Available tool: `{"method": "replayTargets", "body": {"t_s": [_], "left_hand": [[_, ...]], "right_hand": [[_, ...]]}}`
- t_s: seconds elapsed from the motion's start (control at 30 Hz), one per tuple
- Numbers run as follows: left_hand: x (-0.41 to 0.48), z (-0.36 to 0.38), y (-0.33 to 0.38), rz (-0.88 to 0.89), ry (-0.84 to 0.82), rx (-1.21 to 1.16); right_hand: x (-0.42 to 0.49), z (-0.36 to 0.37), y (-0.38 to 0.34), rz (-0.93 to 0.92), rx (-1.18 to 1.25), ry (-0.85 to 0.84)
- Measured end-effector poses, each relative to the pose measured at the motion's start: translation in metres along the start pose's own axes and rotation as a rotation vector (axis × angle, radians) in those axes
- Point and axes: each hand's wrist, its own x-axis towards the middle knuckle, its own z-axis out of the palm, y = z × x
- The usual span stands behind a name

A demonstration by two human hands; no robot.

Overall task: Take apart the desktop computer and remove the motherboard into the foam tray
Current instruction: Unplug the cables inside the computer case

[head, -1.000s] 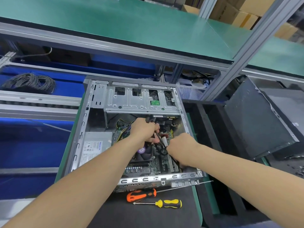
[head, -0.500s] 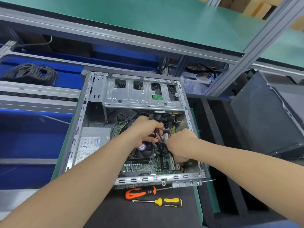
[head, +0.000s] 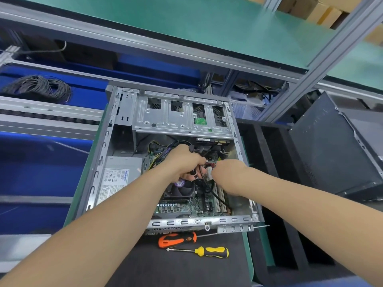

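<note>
Cables (head: pixel 208 188) clamped in my left grip (head: pixel 182 164) want holding aside while my right grip (head: pixel 226 175), its closure hidden from view, should pull plugs straight off the motherboard (head: pixel 182 207), which sits inside the case (head: pixel 99 162).

The table (head: pixel 186 272), topped with a dark mat and edged in green, carries the opened computer case (head: pixel 182 119) at its middle. At the case's six o'clock lie an orange-handled screwdriver (head: pixel 177 239) and, just beside it, a yellow-handled screwdriver (head: pixel 214 252). At the case's three o'clock sits the black foam tray (head: pixel 269 154).
</note>
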Motion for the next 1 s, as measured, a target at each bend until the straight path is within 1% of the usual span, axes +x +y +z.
{"method": "replayTargets", "body": {"t_s": [0.03,0.1,0.13,0.2,0.23,0.27,0.33,0.47,0.57,0.67,0.7,0.73,0.77,0.83,0.87,0.93,1.0], "left_hand": [[0.001,0.0,0.0,0.008,0.025,0.027],[0.004,0.001,0.0,0.038,0.068,0.05],[0.006,0.002,-0.001,0.05,0.072,0.023],[0.007,0.006,-0.001,0.056,0.02,-0.128],[0.006,0.009,0.0,0.055,-0.02,-0.214],[0.005,0.012,0.001,0.053,-0.058,-0.284],[0.002,0.015,0.003,0.049,-0.116,-0.341],[0.002,0.013,0.001,0.04,-0.168,-0.31],[0.002,0.008,0.001,0.043,-0.213,-0.27],[0.003,0.008,0.001,0.069,-0.236,-0.239],[0.004,0.01,0.0,0.085,-0.227,-0.234],[0.004,0.012,-0.001,0.104,-0.214,-0.227],[0.005,0.014,-0.001,0.122,-0.195,-0.218],[0.006,0.018,-0.003,0.148,-0.144,-0.199],[0.006,0.019,-0.003,0.155,-0.123,-0.192],[0.006,0.019,-0.004,0.156,-0.088,-0.174],[0.007,0.017,-0.005,0.158,-0.048,-0.13]], "right_hand": [[-0.001,-0.001,0.001,-0.023,0.007,0.014],[-0.002,-0.003,0.003,-0.137,0.02,-0.041],[-0.003,-0.003,0.003,-0.214,0.053,-0.095],[-0.006,-0.001,0.004,-0.322,0.126,-0.168],[-0.007,0.001,0.004,-0.333,0.132,-0.161],[-0.007,0.003,0.004,-0.301,0.117,-0.135],[-0.004,0.01,0.0,-0.177,0.049,-0.078],[-0.001,0.018,-0.013,0.007,-0.014,-0.014],[0.007,0.021,-0.017,0.058,-0.071,-0.004],[0.008,0.016,-0.019,-0.032,-0.11,-0.016],[0.004,0.015,-0.017,-0.096,-0.114,-0.049],[0.004,0.015,-0.015,-0.197,-0.141,-0.078],[0.003,0.014,-0.012,-0.284,-0.187,-0.043],[0.002,0.013,-0.01,-0.377,-0.202,0.021],[0.002,0.014,-0.012,-0.397,-0.239,0.024],[0.004,0.018,-0.02,-0.371,-0.299,0.001],[0.004,0.027,-0.025,-0.34,-0.287,0.041]]}}
